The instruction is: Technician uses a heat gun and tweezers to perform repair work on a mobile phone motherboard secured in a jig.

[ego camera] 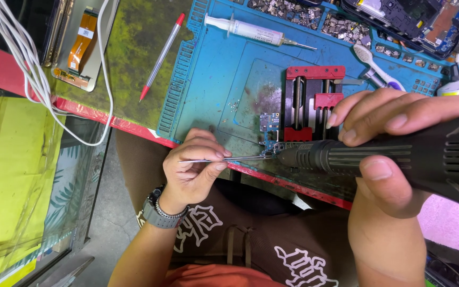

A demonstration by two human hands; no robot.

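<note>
A small circuit board (269,130) sits clamped in the red holder (314,103) on the blue mat (213,79), so it stays steady. The left hand (192,167) pinches tweezers (229,159) to it; the right hand (383,154) wraps the black heat tool (389,157), nozzle aimed there.

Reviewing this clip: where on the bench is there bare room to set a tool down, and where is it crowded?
Free: the blue mat between the syringe and the left hand; the green surface around the red-tipped pen. Crowded: the parts trays along the top, and by the red clamp, where tweezers and the right hand's black heat tool meet at the small board.
</note>
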